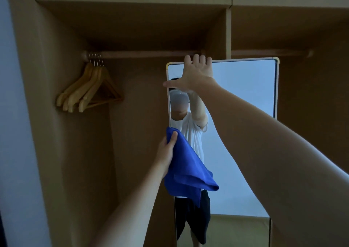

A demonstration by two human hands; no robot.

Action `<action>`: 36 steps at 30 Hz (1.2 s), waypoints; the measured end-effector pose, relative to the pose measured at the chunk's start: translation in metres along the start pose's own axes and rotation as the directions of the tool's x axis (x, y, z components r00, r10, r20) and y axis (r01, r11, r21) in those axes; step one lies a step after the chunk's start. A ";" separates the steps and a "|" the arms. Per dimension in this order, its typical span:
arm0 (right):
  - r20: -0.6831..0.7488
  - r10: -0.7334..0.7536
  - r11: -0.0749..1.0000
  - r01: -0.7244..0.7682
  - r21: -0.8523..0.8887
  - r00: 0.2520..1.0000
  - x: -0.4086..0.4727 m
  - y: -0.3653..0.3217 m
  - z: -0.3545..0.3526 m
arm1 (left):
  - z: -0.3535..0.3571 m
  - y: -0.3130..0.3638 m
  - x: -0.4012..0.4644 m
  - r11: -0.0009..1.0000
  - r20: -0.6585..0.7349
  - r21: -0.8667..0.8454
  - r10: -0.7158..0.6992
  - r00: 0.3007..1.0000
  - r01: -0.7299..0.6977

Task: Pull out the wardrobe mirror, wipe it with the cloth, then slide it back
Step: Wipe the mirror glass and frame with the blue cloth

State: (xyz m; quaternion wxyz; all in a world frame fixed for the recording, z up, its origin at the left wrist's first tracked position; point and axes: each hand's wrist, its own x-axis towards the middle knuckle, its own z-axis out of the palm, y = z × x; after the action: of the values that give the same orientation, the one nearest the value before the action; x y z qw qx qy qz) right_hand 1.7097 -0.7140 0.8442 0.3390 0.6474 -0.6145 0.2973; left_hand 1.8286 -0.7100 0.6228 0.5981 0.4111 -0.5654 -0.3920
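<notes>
We see the mirror [236, 133] standing upright in front of the open wardrobe [132, 29], across the divider between its two compartments, its glass facing us. Our right hand [196, 75] reaches up to the mirror's top edge near its left corner: the fingers [196, 58] are curled over the frame and grip it, while the thumb stretches out sideways past the mirror's left edge. Our left hand [167, 146] is lower, just beside the mirror's left edge, and grips the blue cloth [187, 171], with the thumb pressed over a bunched corner of it. The rest of the cloth hangs down and to the right in front of the glass; we cannot tell whether it touches the surface. The glass reflects a person in a white shirt and dark shorts. In the left compartment, a cluster of wooden hangers [88, 90] hangs at the left end of the rail [147, 54].
</notes>
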 end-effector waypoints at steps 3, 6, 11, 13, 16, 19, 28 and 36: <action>0.010 0.003 1.000 -0.003 -0.004 1.000 0.000 -0.001 -0.001 | -0.003 0.009 -0.003 0.998 0.024 0.032 -0.053 0.998 0.052; 0.016 0.010 1.000 -0.010 -0.004 1.000 0.000 -0.003 -0.001 | -0.005 0.041 0.013 0.996 0.003 0.080 -0.036 0.999 0.036; 0.000 0.018 1.000 -0.018 -0.019 1.000 0.002 -0.004 0.004 | 0.005 0.079 0.037 0.998 -0.027 -0.011 0.054 0.998 -0.055; 0.007 0.022 0.999 -0.022 -0.024 1.000 0.003 -0.005 0.006 | 0.005 0.069 0.039 0.997 -0.004 -0.045 0.059 0.998 -0.059; 0.011 0.020 0.999 -0.020 -0.027 1.000 0.004 -0.007 0.005 | 0.002 0.043 0.033 0.997 0.010 -0.075 0.027 1.000 -0.026; 0.039 0.026 0.999 -0.025 -0.030 0.999 0.003 -0.009 0.003 | -0.001 0.011 0.017 0.996 0.024 -0.065 -0.052 0.998 0.054; -0.030 -0.153 0.987 0.152 -0.043 0.988 -0.008 -0.026 -0.004 | -0.013 0.008 0.000 0.983 0.047 0.091 -0.162 0.986 0.158; 0.101 -0.615 0.683 0.593 -0.427 0.782 -0.014 -0.043 0.005 | -0.002 0.046 0.023 0.998 0.050 -0.063 0.011 0.999 -0.008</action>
State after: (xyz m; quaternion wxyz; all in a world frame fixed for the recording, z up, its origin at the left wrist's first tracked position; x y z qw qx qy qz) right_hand 1.7519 -0.7089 0.8268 0.5689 0.7128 -0.4083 0.0399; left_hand 1.8321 -0.7147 0.6738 0.5981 0.3794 -0.5697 -0.4169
